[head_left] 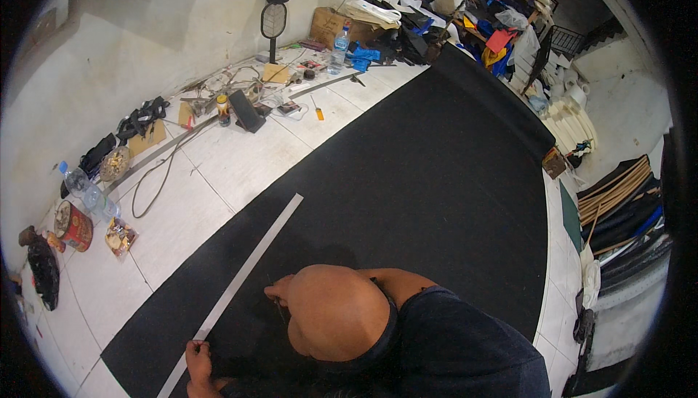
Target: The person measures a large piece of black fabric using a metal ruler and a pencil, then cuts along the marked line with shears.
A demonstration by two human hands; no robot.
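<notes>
A long pale metal ruler (246, 273) lies at a slant across a large sheet of black fabric (407, 180) spread over the floor. Down at the lower left, my left hand (198, 365) presses on the ruler's edge with its fingers curled together. My right hand (278, 291) is low over the fabric, to the right of the ruler and apart from it. Its fingers are pinched; something thin seems to stick out below them, too small to name. My bent knee (338, 311) hides much of the right forearm.
The fabric's far end is a thick roll (502, 100). Along the left wall are a water bottle (91, 193), a red tin (73, 226), a phone-like dark slab (246, 111), a cable (163, 173) and a lighter (319, 114). Heaped cloth (502, 5) stands at the back.
</notes>
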